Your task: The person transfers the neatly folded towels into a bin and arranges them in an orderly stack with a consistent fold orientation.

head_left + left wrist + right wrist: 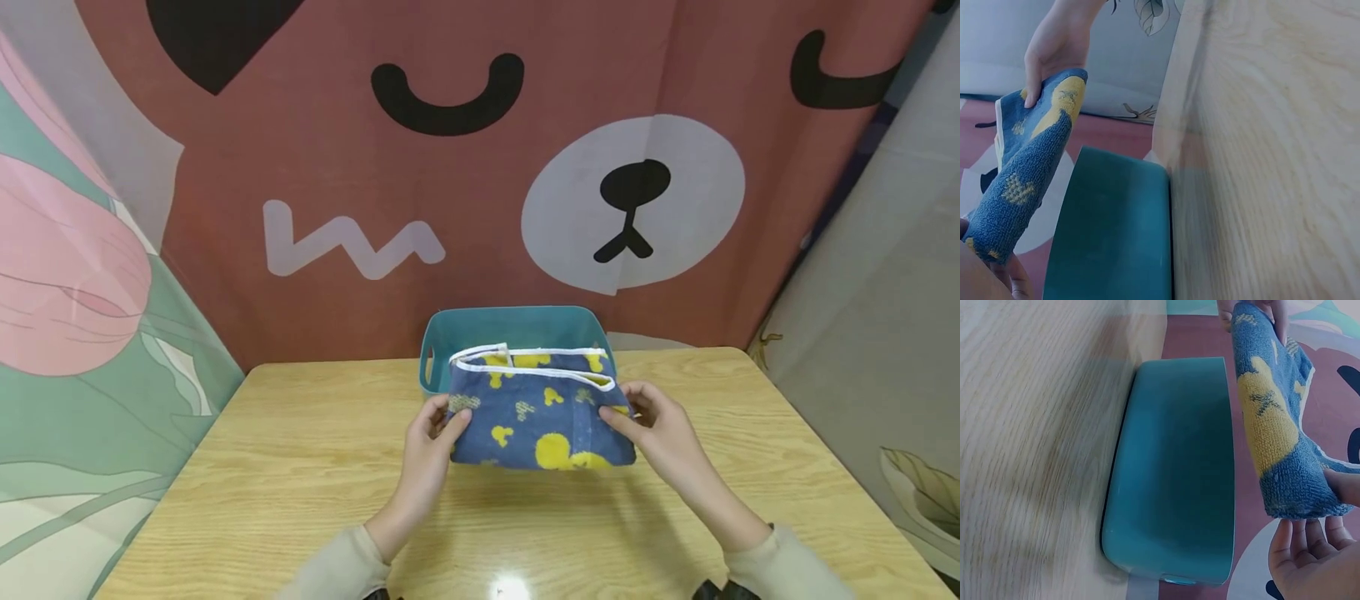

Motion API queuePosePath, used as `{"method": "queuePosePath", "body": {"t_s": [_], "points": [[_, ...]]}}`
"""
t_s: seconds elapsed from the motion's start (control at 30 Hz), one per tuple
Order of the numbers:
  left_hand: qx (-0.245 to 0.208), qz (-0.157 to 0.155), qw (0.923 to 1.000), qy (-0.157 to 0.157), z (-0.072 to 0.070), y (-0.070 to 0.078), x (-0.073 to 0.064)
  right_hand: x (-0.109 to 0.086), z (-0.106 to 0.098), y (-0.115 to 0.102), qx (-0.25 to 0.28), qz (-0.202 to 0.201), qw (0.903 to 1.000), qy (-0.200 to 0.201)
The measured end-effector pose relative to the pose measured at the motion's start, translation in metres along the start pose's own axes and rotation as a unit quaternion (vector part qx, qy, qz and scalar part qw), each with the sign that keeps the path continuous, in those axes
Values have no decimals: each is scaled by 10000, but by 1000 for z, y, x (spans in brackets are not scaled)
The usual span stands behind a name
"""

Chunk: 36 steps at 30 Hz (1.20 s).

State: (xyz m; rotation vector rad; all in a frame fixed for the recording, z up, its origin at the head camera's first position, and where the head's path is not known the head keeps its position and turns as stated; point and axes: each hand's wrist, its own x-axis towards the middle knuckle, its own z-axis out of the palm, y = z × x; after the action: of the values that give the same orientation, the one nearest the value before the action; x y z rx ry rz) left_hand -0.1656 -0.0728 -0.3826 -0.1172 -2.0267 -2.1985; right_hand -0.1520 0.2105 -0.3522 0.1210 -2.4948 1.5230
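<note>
A folded blue towel (525, 417) with yellow patterns and white edging is held up between both hands, above the table. My left hand (435, 437) pinches its left side, thumb on the near face. On the opposite side my right hand (663, 429) grips the towel's right end, thumb in front and fingers behind. Both wrist views show the towel's rounded fold facing the camera, raised higher than the table. Behind it stands a teal plastic basket (517, 321), partly hidden by the towel in the head view; its side wall (1172, 469) shows in the right wrist view.
The basket stands at the far edge of a light wooden table (315, 467). A brown curtain (337, 167) with a bear face hangs right behind the table. Patterned drapes hang at the left (67, 275) and right sides.
</note>
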Motion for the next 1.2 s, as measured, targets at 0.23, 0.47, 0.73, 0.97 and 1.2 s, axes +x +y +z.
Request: {"method": "queuePosePath", "body": {"t_s": [0.23, 0.47, 0.73, 0.97, 1.2], "points": [[-30, -44, 10000, 60, -2, 0, 6, 7, 2, -2, -20, -22, 10000, 58], [-141, 40, 9997, 194, -6, -1, 14, 15, 5, -4, -19, 76, 10000, 47], [-170, 80, 9991, 367, -10, 1, 21, 23, 9, -7, 82, -52, 9999, 93], [-167, -28, 9991, 387, -12, 2, 25, 29, 12, -8, 196, -9, 9998, 69], [-56, 38, 9990, 451, -14, 2, 31, 35, 15, -9, 330, -70, 9994, 99]]}}
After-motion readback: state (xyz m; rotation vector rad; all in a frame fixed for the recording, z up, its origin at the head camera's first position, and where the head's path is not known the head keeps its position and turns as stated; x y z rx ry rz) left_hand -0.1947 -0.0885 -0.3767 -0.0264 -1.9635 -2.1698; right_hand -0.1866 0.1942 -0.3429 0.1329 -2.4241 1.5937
